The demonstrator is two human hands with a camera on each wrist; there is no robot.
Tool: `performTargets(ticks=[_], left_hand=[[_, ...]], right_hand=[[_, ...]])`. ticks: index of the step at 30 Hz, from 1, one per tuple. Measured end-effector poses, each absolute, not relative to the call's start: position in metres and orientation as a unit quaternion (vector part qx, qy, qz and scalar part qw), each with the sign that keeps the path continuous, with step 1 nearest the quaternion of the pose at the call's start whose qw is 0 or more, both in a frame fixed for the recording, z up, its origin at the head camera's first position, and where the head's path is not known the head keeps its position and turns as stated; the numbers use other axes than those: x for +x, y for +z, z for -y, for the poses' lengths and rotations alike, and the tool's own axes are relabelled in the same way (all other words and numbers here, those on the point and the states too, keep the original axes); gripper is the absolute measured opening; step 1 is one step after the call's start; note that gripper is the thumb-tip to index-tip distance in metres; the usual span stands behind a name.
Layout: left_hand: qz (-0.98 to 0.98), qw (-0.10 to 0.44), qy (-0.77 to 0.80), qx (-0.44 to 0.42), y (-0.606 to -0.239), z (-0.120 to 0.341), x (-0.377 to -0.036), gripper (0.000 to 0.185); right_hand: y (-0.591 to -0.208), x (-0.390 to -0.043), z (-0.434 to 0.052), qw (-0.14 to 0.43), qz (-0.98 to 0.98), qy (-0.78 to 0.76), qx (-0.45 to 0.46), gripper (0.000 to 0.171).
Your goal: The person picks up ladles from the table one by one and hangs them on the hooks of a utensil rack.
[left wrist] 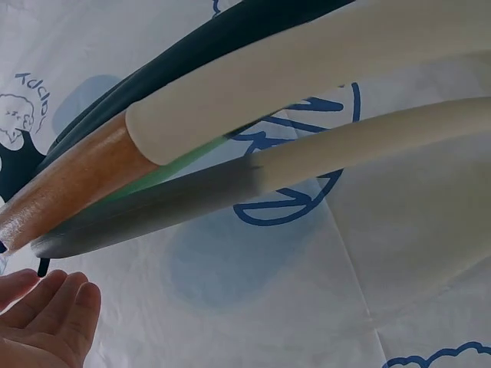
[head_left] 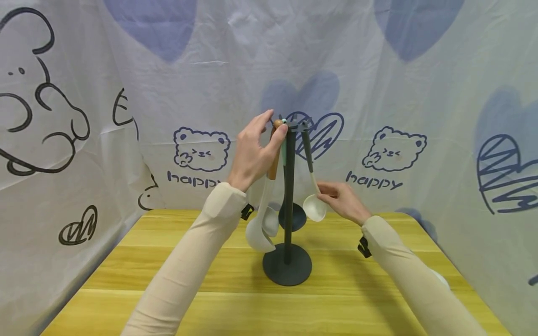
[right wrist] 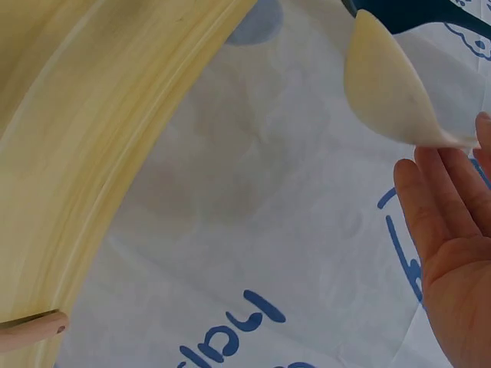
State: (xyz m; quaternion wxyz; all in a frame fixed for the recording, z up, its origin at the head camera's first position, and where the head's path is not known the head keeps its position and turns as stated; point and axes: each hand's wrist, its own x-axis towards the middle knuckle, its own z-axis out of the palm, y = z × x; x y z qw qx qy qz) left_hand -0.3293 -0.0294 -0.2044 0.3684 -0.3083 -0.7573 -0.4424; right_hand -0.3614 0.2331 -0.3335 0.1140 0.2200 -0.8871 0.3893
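A dark grey utensil stand [head_left: 288,196] rises from a round base. At its top left, my left hand [head_left: 254,151] has thumb and fingers around the upper end of a wooden handle [head_left: 273,168], which belongs to a white ladle [head_left: 257,233]. In the left wrist view those fingers [left wrist: 73,314] look straight, beside a small dark hook. My right hand [head_left: 342,200] pinches a white ladle with a grey handle [head_left: 314,207] just above its bowl; it slants down from the stand's right side. Thumb and fingers meet at its neck in the right wrist view.
Behind the post hang a black ladle [head_left: 296,217] and a smaller white utensil [head_left: 271,221]. A mint-green handle [head_left: 284,151] shows next to the wooden one. The stand is on a wooden table [head_left: 222,280], with a printed cloth [head_left: 260,56] behind. A white thing [head_left: 440,278] is partly hidden by the right forearm.
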Motion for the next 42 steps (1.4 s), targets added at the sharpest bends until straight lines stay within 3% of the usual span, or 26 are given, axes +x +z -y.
performTargets(ticks=[14,33,37,42], left_hand=[[0.764,0.366,-0.444,-0.292,-0.214,0.042,-0.329,0.054],[0.760,0.361,-0.461,-0.281,-0.223,0.051,-0.325,0.053],[0.760,0.359,-0.463,-0.282,-0.225,0.053,-0.324,0.052],[0.760,0.350,-0.469,-0.283,-0.228,0.053,-0.323,0.052]], right_hand=[[-0.343,-0.352,-0.262,0.099,0.905,0.372,0.183,0.044],[-0.363,-0.339,-0.330,0.100,0.953,0.230,0.170,0.028],[-0.365,-0.331,-0.341,0.064,0.962,0.208,0.164,0.026],[-0.367,-0.320,-0.353,-0.024,0.974,0.159,0.160,0.026]])
